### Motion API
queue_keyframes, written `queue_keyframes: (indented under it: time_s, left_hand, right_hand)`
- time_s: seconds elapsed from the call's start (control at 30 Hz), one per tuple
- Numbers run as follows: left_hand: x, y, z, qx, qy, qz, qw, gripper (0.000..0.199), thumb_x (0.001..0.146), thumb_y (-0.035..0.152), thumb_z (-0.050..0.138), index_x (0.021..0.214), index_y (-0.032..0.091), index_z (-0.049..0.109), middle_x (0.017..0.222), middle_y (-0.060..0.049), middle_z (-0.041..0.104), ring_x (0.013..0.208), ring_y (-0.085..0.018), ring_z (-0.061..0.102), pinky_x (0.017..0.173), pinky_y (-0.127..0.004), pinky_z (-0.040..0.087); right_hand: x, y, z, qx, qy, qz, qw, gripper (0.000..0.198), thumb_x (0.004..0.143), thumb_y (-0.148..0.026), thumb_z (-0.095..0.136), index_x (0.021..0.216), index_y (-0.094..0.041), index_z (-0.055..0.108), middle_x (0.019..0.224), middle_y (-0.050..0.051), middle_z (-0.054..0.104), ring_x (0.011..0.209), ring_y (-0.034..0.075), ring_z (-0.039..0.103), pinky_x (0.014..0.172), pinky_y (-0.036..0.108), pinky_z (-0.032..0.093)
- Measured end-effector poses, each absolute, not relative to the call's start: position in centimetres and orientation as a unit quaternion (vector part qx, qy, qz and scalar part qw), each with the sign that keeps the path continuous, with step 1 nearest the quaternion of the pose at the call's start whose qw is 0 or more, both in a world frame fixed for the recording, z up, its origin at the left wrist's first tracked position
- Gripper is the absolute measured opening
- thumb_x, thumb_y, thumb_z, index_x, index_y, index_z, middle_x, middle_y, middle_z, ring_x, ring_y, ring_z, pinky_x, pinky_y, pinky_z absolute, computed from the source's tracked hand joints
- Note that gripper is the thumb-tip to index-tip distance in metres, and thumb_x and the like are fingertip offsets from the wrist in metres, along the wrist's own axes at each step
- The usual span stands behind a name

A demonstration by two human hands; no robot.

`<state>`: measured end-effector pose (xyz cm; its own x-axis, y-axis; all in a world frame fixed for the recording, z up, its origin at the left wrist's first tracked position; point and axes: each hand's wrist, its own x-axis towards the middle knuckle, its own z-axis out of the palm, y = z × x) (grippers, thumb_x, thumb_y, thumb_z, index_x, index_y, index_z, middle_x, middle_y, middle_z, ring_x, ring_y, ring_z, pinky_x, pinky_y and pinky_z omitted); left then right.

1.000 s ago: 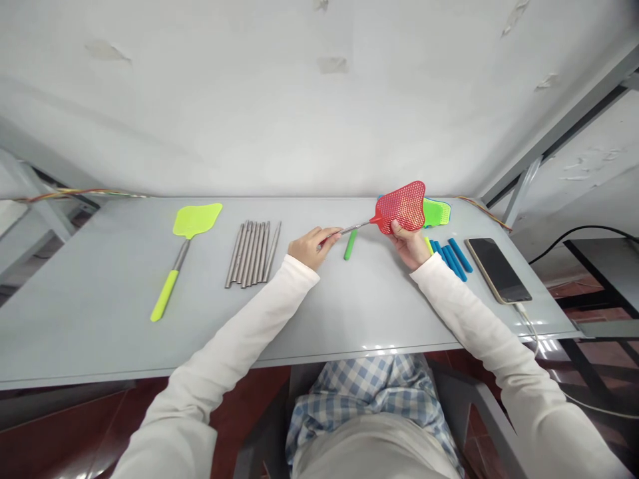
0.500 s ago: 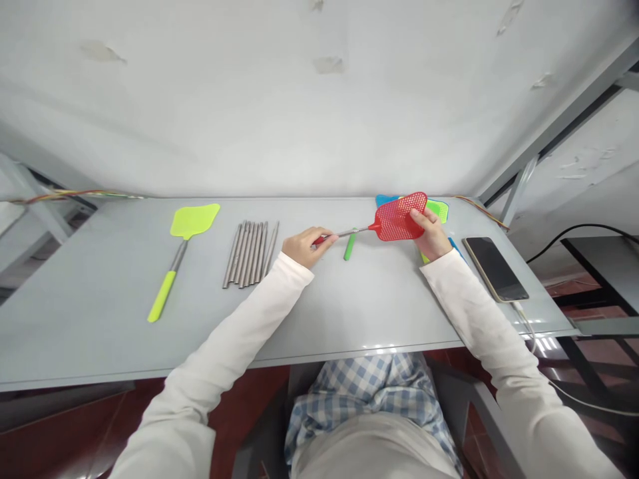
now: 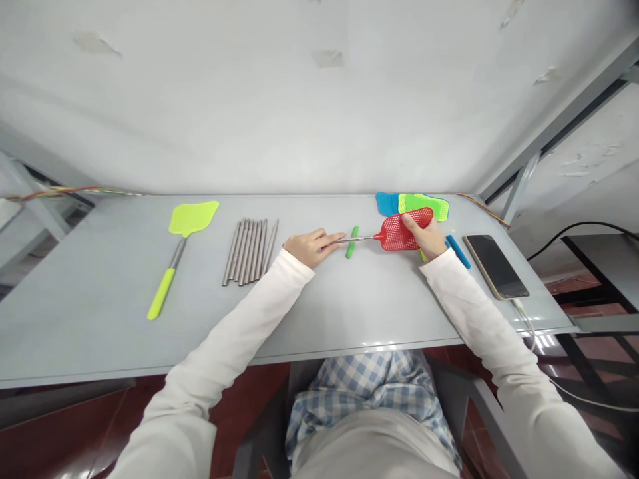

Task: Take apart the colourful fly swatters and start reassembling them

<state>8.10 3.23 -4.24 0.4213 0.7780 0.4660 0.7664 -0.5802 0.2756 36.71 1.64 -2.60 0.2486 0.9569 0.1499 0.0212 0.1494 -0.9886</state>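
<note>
A red fly swatter with a metal rod is held between my two hands above the table. My left hand is closed around the handle end of its rod, and the fingers hide most of the grip. On the perforated red head, my right hand is closed, thumb on top. Beneath the rod lies a green handle sleeve. Left of my left hand rests a row of several metal rods. Behind my right hand are blue and green swatter heads, partly overlapping.
A yellow-green fly swatter lies at the left of the grey table. Blue handle sleeves lie right of my right hand, beside a phone with a cable. Behind the table rises a white wall.
The red swatter's head has come down and slightly right, turning flatter. My right thumb now presses over the head's face. My left hand still grips the handle end.
</note>
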Motion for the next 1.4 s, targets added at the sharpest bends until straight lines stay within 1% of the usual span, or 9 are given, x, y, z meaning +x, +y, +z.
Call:
queue_keyframes:
  time_s: [0.2, 0.47, 0.73, 0.9, 1.03, 1.13, 1.27, 1.33, 1.4]
  left_hand:
    - [8.3, 2.9, -3.8, 0.844, 0.460, 0.275, 0.013, 0.041, 0.089, 0.060, 0.045, 0.109, 0.037, 0.073, 0.071, -0.003, 0.063, 0.055, -0.011, 0.051, 0.048, -0.027, 0.026]
    - [8.6, 2.5, -3.5, 0.848, 0.464, 0.256, -0.002, 0.038, 0.090, 0.057, 0.046, 0.110, 0.039, 0.072, 0.069, -0.004, 0.061, 0.052, -0.011, 0.047, 0.047, -0.027, 0.021]
    - [8.8, 2.2, -3.6, 0.854, 0.459, 0.245, -0.010, 0.039, 0.092, 0.057, 0.041, 0.111, 0.041, 0.071, 0.067, -0.003, 0.058, 0.051, -0.011, 0.043, 0.048, -0.028, 0.023]
    - [9.0, 1.6, -3.6, 0.851, 0.464, 0.246, -0.028, 0.037, 0.093, 0.054, 0.041, 0.114, 0.042, 0.069, 0.069, -0.004, 0.058, 0.054, -0.012, 0.046, 0.050, -0.028, 0.024]
    - [9.0, 1.6, -3.3, 0.850, 0.469, 0.236, -0.044, 0.038, 0.093, 0.055, 0.040, 0.114, 0.043, 0.069, 0.070, -0.004, 0.061, 0.053, -0.012, 0.047, 0.049, -0.028, 0.020]
    - [8.4, 1.8, -2.5, 0.856, 0.464, 0.226, -0.036, 0.040, 0.091, 0.059, 0.042, 0.110, 0.040, 0.072, 0.069, -0.004, 0.062, 0.056, -0.012, 0.051, 0.048, -0.027, 0.019]
    - [6.0, 1.1, -1.3, 0.834, 0.495, 0.243, -0.026, 0.041, 0.089, 0.059, 0.045, 0.106, 0.036, 0.074, 0.070, -0.003, 0.066, 0.062, -0.013, 0.057, 0.050, -0.025, 0.025]
    - [3.9, 0.3, -0.8, 0.798, 0.530, 0.286, -0.025, 0.037, 0.090, 0.054, 0.048, 0.107, 0.033, 0.073, 0.079, -0.003, 0.069, 0.066, -0.013, 0.058, 0.055, -0.024, 0.033]
    - [1.3, -0.4, -0.3, 0.738, 0.583, 0.340, -0.016, 0.034, 0.090, 0.044, 0.049, 0.114, 0.029, 0.069, 0.092, -0.002, 0.070, 0.070, -0.012, 0.059, 0.064, -0.023, 0.040]
  right_hand:
    - [36.5, 1.8, -3.1, -0.531, -0.472, 0.361, 0.604, 0.034, 0.063, -0.054, 0.079, 0.070, -0.024, 0.067, 0.071, 0.000, 0.071, 0.072, 0.019, 0.067, 0.077, 0.035, 0.060]
    - [35.8, 1.6, -3.1, -0.533, -0.450, 0.399, 0.595, 0.035, 0.063, -0.056, 0.079, 0.071, -0.025, 0.065, 0.076, 0.003, 0.071, 0.086, 0.025, 0.069, 0.089, 0.044, 0.056]
    - [35.3, 1.4, -3.0, -0.522, -0.460, 0.392, 0.601, 0.036, 0.061, -0.057, 0.080, 0.068, -0.024, 0.065, 0.070, 0.002, 0.071, 0.080, 0.023, 0.069, 0.084, 0.041, 0.059]
    - [35.0, 1.3, -2.6, -0.535, -0.482, 0.372, 0.585, 0.039, 0.061, -0.062, 0.077, 0.069, -0.025, 0.068, 0.072, 0.003, 0.072, 0.071, 0.021, 0.068, 0.077, 0.040, 0.060]
    - [34.7, 1.1, -2.4, -0.542, -0.482, 0.382, 0.573, 0.043, 0.060, -0.066, 0.075, 0.070, -0.024, 0.069, 0.075, 0.004, 0.073, 0.075, 0.023, 0.068, 0.076, 0.040, 0.059]
    - [34.4, 1.0, -2.4, -0.536, -0.482, 0.402, 0.564, 0.045, 0.061, -0.068, 0.073, 0.073, -0.025, 0.068, 0.079, 0.004, 0.073, 0.079, 0.023, 0.068, 0.076, 0.039, 0.058]
    - [34.3, 1.4, -2.3, -0.490, -0.526, 0.452, 0.528, 0.052, 0.068, -0.074, 0.063, 0.083, -0.025, 0.068, 0.092, 0.004, 0.073, 0.087, 0.022, 0.067, 0.079, 0.037, 0.056]
    - [34.6, 1.7, -2.1, -0.453, -0.552, 0.467, 0.521, 0.058, 0.073, -0.078, 0.054, 0.093, -0.025, 0.068, 0.101, 0.004, 0.071, 0.091, 0.020, 0.065, 0.078, 0.034, 0.054]
    - [35.2, 2.0, -2.1, -0.447, -0.560, 0.456, 0.527, 0.059, 0.078, -0.076, 0.047, 0.100, -0.026, 0.068, 0.104, 0.004, 0.070, 0.090, 0.017, 0.063, 0.073, 0.031, 0.053]
